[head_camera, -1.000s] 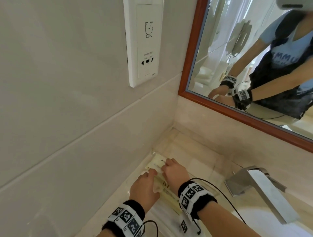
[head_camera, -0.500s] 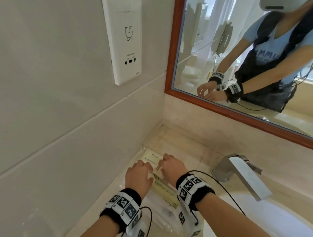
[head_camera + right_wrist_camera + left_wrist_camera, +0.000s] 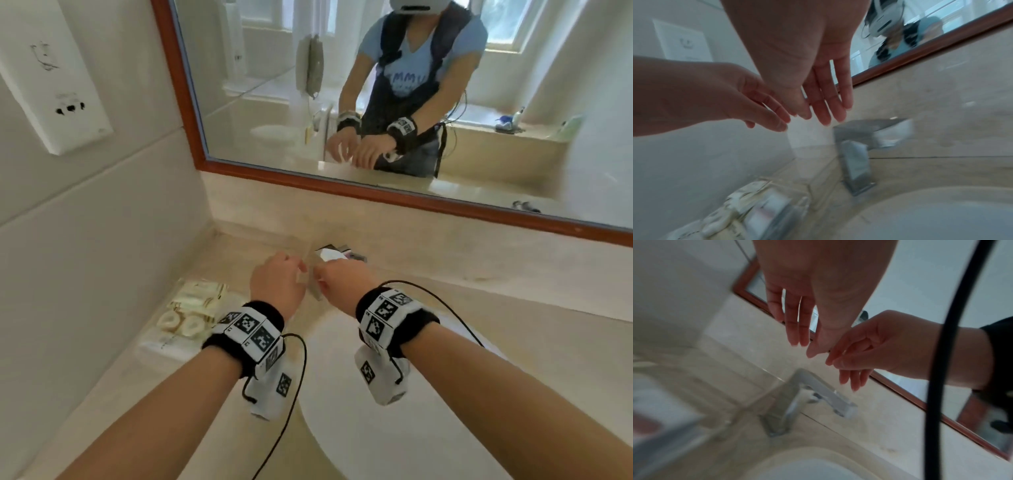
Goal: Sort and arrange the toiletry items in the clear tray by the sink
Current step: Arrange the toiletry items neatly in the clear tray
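The clear tray (image 3: 158,343) lies on the counter against the left wall. It holds cream toiletry packets (image 3: 202,297) and two round white items (image 3: 178,322); the packets (image 3: 748,201) show blurred in the right wrist view. Both hands hover side by side to the right of the tray, over the faucet. My left hand (image 3: 278,281) has its fingers (image 3: 795,331) straight and holds nothing. My right hand (image 3: 342,278) is also empty, with its fingers (image 3: 828,104) loosely extended. The two hands' fingertips almost touch.
A chrome faucet (image 3: 813,395) stands behind the white sink basin (image 3: 376,428), partly hidden by my hands in the head view. A wood-framed mirror (image 3: 342,186) runs along the back wall. A white socket panel (image 3: 51,85) hangs on the left wall.
Both hands have lifted off the packets in the tray and moved right, to above the faucet. The head view has swung right with them.
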A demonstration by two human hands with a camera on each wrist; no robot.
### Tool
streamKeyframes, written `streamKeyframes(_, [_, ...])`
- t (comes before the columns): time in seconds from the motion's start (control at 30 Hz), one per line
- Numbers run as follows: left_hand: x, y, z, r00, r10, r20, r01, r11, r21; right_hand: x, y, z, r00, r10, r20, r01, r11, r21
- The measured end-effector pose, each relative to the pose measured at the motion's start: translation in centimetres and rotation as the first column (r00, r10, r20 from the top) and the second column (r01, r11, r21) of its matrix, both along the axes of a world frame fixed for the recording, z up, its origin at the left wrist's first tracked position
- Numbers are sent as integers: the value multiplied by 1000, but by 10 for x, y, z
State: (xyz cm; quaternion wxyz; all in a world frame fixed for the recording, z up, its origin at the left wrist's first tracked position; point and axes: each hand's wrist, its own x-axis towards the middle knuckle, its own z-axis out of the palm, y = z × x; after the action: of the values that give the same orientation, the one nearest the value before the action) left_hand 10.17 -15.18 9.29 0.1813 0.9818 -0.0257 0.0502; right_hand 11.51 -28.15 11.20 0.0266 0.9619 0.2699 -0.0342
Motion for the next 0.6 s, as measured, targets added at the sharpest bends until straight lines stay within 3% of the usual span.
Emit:
streamKeyframes(0.17, [-8,-102,3,977,-211,26,211,977,-5,-39,-103,-1,979,-200,33,201,980,-14])
streamKeyframes(0.3, [-22,-188,1,922,-386,18,387,922,-21,-77,-187,-13,918,-395,12,395,918,-4])
streamKeyframes(0.47, [-51,-285,-11,841,-540,-7,540,841,-16,-134,-277,-31,786,-618,-35,618,786,-16])
streamKeyframes(0.6, [-83,-362,-29,710,-697,-104,700,714,-4,-193,-345,-50,612,-784,-104,782,620,-70])
